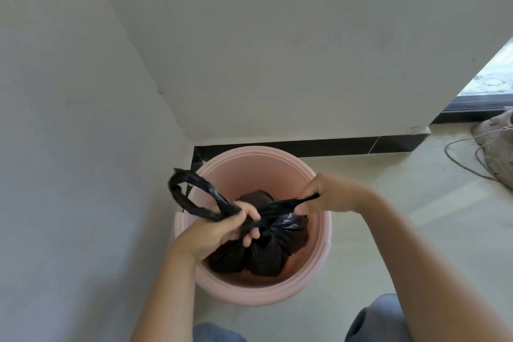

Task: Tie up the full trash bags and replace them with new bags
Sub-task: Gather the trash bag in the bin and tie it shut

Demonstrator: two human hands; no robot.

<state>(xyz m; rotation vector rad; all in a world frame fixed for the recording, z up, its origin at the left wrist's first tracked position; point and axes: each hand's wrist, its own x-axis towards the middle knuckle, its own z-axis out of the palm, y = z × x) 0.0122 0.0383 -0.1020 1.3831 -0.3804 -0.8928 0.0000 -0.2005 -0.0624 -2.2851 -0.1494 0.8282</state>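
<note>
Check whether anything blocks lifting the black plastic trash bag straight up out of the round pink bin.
Nothing visible does. The black plastic trash bag sits inside the round pink bin, gathered at the top, with the left hand and right hand gripping its twisted ends; above is open.

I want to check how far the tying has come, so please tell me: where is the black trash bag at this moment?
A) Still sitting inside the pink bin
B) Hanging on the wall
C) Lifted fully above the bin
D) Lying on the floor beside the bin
A: the black trash bag sits down inside the pink bin, while the left hand and right hand pull its twisted ends apart.
</note>
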